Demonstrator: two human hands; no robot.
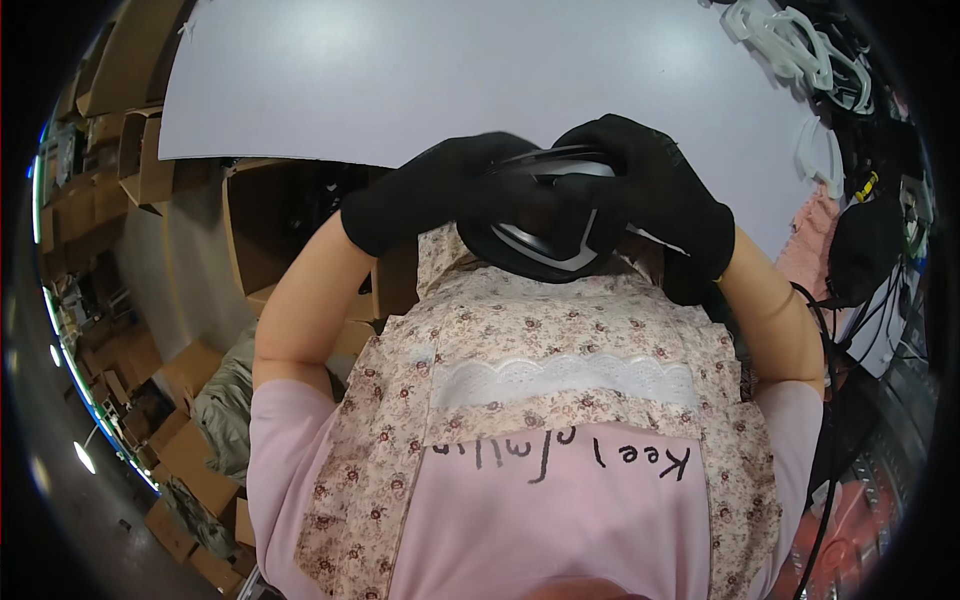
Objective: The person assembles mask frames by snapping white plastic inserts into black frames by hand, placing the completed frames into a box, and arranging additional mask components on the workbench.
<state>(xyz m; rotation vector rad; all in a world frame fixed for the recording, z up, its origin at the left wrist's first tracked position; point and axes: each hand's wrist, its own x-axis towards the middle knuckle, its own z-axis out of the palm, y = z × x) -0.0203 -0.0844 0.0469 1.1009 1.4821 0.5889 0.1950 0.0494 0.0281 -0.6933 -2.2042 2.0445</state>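
Rounded black piece point(541, 240) with glossy grey trim, one, bowl-like in outline, held at the near edge of the white table point(480, 80); whether it touches the table cannot be told. Left hand point(445, 185), in a black glove, closed on the piece's left side, fingertips largely hidden. Right hand point(655, 180), in a matching glove, closed on its right side, fingers curled over the upper rim. Forearms bare, reaching toward the table from its near side. Floral apron point(560, 330), one, with a white scalloped lace band point(570, 382), worn on the near side of the table, over a pink shirt point(550, 530) bearing dark handwriting. White plastic frames point(765, 40), several, heaped at the table's far right corner; one curved white piece point(820, 165) lies nearer along the table's right side. Pink cloth point(810, 240), crumpled, at the table's right edge, with a dark fabric item point(860, 255) just beside it. Small yellow object point(867, 186), near the same edge, kind unclear. Black cables point(830, 370), below the table's right side. Open cardboard box point(242, 240), under the table's near left edge, dark contents indistinct. Further cardboard boxes point(148, 165), many, left of the table. Grey-green cloth point(228, 410), bunched, low to the table's near left.
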